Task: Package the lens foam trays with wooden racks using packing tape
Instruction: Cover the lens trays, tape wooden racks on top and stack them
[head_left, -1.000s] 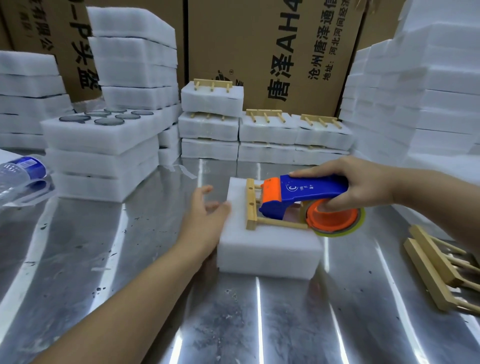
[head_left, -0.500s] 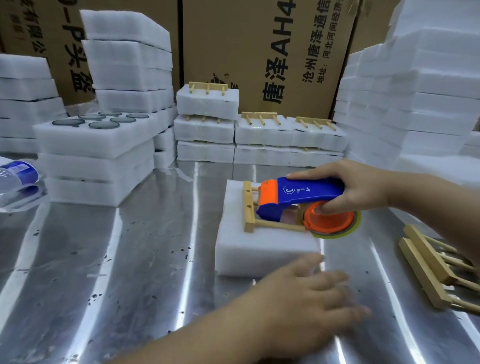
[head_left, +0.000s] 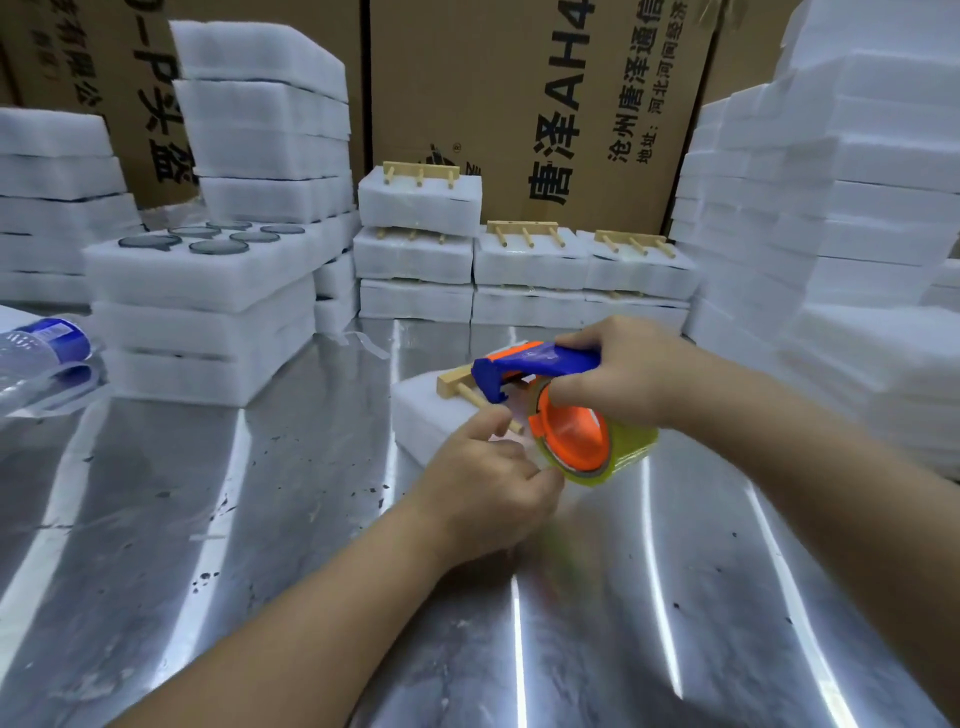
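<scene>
the right hand (head_left: 623, 382) has its grip closed round the tape dispenser (head_left: 540, 361), just above the foam tray (head_left: 426, 418) and its wooden rack (head_left: 453, 379) on the table (head_left: 260, 519). the left hand (head_left: 483, 488), nearer the tray, curls at the tape roll (head_left: 618, 452); i can't tell whether its grip has the tape end.

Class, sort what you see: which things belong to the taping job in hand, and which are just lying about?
Job: tape dispenser in right hand, tape roll, foam tray, wooden rack.
Lying about: water bottle, cardboard boxes.
</scene>
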